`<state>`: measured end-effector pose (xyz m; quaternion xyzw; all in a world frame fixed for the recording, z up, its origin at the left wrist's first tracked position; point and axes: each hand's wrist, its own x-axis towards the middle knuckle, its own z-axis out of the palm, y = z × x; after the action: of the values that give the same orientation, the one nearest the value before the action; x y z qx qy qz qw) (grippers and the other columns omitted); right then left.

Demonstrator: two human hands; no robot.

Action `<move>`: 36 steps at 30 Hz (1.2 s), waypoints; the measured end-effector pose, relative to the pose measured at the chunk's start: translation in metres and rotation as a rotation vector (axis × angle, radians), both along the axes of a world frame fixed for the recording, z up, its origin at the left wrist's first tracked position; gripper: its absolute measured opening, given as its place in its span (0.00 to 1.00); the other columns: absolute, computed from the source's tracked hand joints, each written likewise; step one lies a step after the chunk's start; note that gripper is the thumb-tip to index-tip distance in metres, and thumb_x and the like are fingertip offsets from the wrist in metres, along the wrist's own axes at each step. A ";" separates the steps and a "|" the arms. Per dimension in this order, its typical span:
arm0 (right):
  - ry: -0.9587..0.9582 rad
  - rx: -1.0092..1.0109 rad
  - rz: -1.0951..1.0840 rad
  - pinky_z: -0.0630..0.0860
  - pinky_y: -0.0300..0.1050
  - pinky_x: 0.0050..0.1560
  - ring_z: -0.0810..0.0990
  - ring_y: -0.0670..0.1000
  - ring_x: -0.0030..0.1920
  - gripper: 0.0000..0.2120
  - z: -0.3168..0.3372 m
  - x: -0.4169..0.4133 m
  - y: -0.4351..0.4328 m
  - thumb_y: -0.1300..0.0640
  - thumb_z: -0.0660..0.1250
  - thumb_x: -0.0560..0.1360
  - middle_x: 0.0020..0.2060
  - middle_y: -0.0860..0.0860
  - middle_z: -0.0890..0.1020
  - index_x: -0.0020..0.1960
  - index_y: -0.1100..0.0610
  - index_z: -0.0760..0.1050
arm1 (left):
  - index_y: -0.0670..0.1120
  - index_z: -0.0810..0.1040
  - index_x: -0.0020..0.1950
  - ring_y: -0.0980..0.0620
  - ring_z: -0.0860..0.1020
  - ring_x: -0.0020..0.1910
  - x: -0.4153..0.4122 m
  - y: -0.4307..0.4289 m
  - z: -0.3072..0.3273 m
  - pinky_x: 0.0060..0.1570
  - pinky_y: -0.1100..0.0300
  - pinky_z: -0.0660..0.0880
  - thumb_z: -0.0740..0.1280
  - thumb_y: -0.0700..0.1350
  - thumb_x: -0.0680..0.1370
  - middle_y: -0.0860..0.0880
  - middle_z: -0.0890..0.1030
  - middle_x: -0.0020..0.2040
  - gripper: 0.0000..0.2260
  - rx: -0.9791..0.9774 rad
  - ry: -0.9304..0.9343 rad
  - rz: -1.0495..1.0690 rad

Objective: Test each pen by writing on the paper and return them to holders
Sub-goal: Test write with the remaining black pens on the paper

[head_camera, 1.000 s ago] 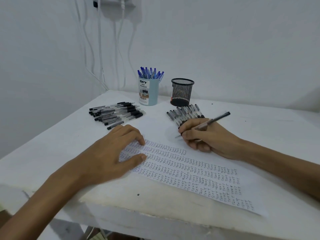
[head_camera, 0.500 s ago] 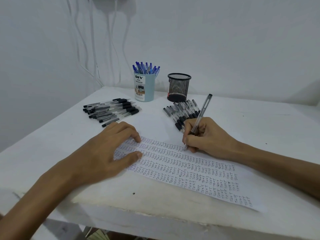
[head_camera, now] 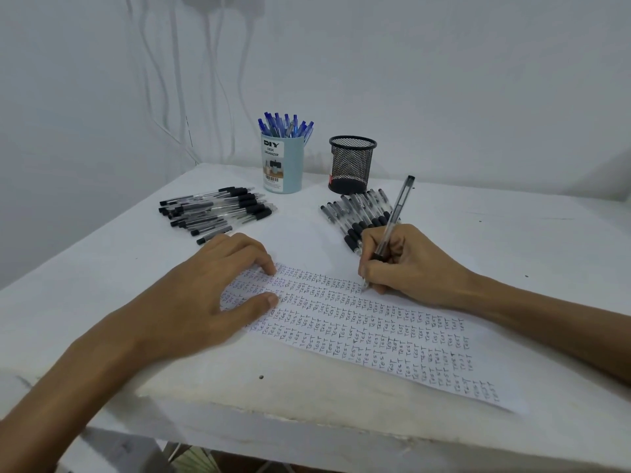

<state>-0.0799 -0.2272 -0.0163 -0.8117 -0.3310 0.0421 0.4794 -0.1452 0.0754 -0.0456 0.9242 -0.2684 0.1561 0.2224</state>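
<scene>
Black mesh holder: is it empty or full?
Empty: nothing rises above the rim of the black mesh holder, and nothing shows through it.

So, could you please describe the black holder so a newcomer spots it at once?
At the back of the white table, near the wall, two pen holders stand side by side. The black mesh holder is the right one; unlike the pale blue holder full of blue pens, no pens stick out of it.

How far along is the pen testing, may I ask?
Done: TEST rows cover the paper; blue pens fill the blue holder. In hand: the right hand writes with a black pen. Remaining: black pens in the left pile and right pile, outside the mesh holder.
</scene>
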 end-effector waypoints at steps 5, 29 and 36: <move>0.013 -0.013 -0.010 0.72 0.37 0.32 0.75 0.46 0.27 0.06 0.000 0.001 0.000 0.72 0.67 0.75 0.27 0.58 0.74 0.40 0.71 0.73 | 0.61 0.74 0.61 0.54 0.72 0.67 0.000 -0.001 0.000 0.64 0.54 0.72 0.60 0.67 0.79 0.64 0.73 0.62 0.15 -0.011 -0.004 -0.002; -0.019 -0.015 -0.062 0.71 0.37 0.32 0.75 0.47 0.26 0.07 0.000 0.001 0.001 0.69 0.68 0.75 0.26 0.55 0.77 0.38 0.67 0.74 | 0.61 0.74 0.61 0.55 0.71 0.67 0.001 0.000 0.000 0.64 0.60 0.67 0.61 0.67 0.79 0.64 0.73 0.62 0.15 0.016 -0.005 0.008; -0.017 0.013 -0.074 0.73 0.39 0.33 0.75 0.50 0.28 0.06 -0.001 0.002 0.002 0.69 0.68 0.74 0.27 0.60 0.76 0.39 0.67 0.74 | 0.61 0.74 0.61 0.56 0.71 0.68 0.001 0.000 0.000 0.70 0.63 0.63 0.61 0.67 0.79 0.65 0.73 0.62 0.16 0.022 -0.007 0.006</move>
<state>-0.0775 -0.2256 -0.0175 -0.8206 -0.3051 0.0153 0.4830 -0.1445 0.0751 -0.0461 0.9268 -0.2680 0.1573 0.2109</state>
